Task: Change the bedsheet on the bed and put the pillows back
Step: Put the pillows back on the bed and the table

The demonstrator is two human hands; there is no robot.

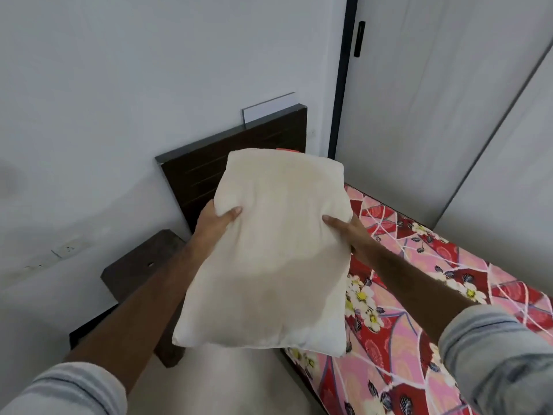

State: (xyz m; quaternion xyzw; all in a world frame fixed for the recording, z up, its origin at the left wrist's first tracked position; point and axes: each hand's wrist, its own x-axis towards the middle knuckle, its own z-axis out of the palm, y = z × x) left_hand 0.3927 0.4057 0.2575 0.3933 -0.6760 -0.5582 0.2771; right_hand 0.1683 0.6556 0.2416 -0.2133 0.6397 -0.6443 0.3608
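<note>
A cream pillow (269, 250) without a patterned cover hangs in the air in front of me, over the head end of the bed. My left hand (214, 221) grips its left edge and my right hand (348, 233) grips its right edge, thumbs on top. The bed carries a red and pink flowered bedsheet (419, 295), spread flat to the right of the pillow. A dark wooden headboard (209, 172) stands behind the pillow. A small orange-red bit (287, 150) peeks above the pillow's top edge; what it belongs to is hidden.
A dark wooden side table (140, 265) stands left of the bed against the white wall (119, 85). A wall socket (70, 248) sits low on that wall. Grey wardrobe doors (434, 100) with a black handle (360, 38) close off the bed's far side.
</note>
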